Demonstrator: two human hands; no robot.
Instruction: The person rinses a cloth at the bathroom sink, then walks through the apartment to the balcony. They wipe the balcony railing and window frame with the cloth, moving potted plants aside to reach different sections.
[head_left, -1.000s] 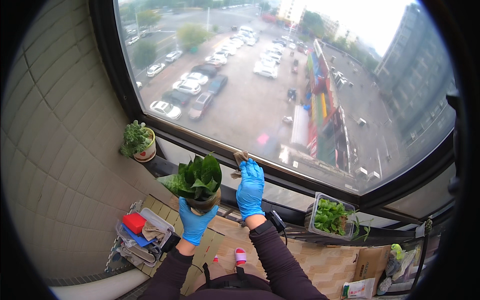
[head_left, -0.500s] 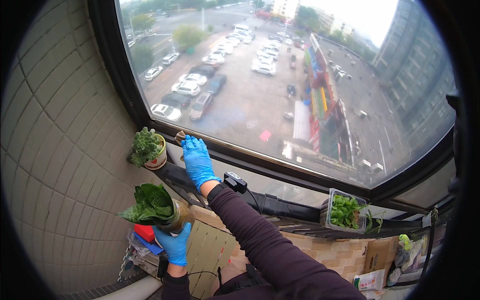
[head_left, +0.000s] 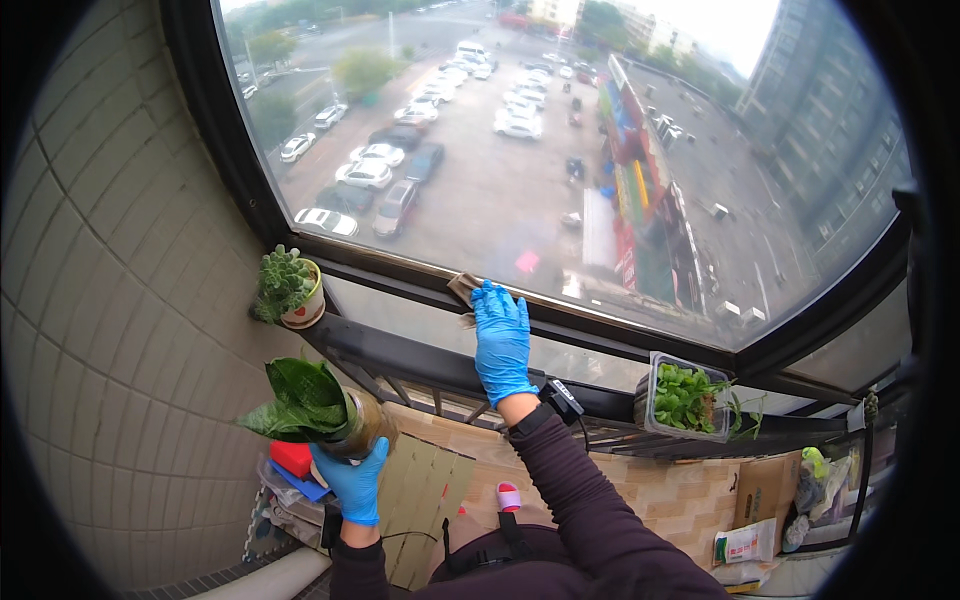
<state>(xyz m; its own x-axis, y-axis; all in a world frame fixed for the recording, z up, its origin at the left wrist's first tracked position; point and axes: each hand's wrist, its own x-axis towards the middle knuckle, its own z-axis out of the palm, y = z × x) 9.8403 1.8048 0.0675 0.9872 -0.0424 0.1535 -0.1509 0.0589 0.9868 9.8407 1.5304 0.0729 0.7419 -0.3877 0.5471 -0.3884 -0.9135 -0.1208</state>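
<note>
My right hand (head_left: 503, 340), in a blue glove, presses a brown cloth (head_left: 464, 288) onto the dark window frame (head_left: 400, 272) below the glass. The cloth sticks out past the fingertips on the left side. Low on the left, my left hand (head_left: 352, 484), gloved in blue too, grips a glass jar (head_left: 371, 425) from below. Broad green leaves of a plant (head_left: 300, 398) rise out of this jar, which is tilted to the left.
A potted succulent (head_left: 285, 285) stands on the black railing (head_left: 400, 352) at the left corner. Farther right, a clear plastic box of green seedlings (head_left: 684, 398) sits by the railing. A cardboard box (head_left: 765, 488) and a white packet (head_left: 745, 542) lie low at the right; tiled wall (head_left: 120, 330) bounds the left.
My right hand has slid the cloth to the right along the window frame, away from the succulent. The left hand still holds the jar in nearly the same place.
</note>
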